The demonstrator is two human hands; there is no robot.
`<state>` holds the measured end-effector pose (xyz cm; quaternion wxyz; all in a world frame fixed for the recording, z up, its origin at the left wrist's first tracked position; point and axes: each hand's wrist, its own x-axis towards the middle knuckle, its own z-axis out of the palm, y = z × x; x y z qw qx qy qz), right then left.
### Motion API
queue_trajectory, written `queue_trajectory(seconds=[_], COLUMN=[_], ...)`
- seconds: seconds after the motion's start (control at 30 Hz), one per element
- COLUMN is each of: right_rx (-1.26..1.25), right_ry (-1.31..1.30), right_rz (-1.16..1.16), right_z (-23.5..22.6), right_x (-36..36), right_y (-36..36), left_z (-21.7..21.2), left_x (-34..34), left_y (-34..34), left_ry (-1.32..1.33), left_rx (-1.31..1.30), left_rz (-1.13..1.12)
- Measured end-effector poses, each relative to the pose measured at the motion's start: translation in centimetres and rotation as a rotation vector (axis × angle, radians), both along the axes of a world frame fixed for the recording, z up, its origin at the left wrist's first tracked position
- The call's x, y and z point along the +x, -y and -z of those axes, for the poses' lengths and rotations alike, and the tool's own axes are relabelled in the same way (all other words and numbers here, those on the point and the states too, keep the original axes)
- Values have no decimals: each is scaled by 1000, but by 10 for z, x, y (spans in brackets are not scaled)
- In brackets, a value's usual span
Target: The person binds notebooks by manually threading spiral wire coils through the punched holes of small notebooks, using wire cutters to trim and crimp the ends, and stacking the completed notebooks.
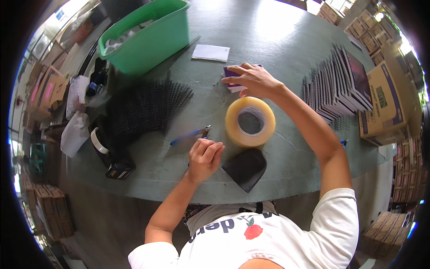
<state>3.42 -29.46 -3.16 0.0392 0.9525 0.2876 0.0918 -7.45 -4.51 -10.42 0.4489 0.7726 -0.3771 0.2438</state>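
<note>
My right hand [257, 80] reaches across the table, its fingers over a small stack of purple-covered booklets [231, 71]; the thumb is at the near side, and the hand hides most of the stack. My left hand [205, 158] is closed, with the fingers curled in; whatever they may hold is hidden. Just beyond it lie blue-handled pliers [186, 136], partly covered by that hand. Between my hands, a big roll of clear yellowish tape [233, 127] lies flat. A black rounded pouch-like piece [246, 169] is near the table's front edge.
A green bin [152, 45] stands at the far left, beside a white pad [211, 52]. Black spiral binding coils [143, 105] and a black tape dispenser [118, 166] lie at left. Spiral-bound books [333, 87] are stacked at right against a cardboard box [383, 105].
</note>
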Motion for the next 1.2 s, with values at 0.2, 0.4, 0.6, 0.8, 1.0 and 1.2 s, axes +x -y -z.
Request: queue_trajectory(seconds=[0.2,0.4,0.6,0.8,1.0,1.2], right_rx=[-32,92,121,60,98,162], right_ry=[-342,-349,-377,-367,-336,-290], right_rz=[15,-21,-97,-41,-75,-175], right_z=[7,8,5,6,6,8], right_x=[39,41,47,44,45,47], right_y=[-15,-7,3,-4,-2,5], left_z=[3,1,1,-1,0,0], left_x=[2,3,4,4,3,3], left_y=[-2,-4,-2,-3,-3,-3], left_ry=[-100,-166,-184,-194,-206,-205], left_rx=[-12,-24,-33,-28,-35,-39], left_rz=[-25,0,4,2,2,3])
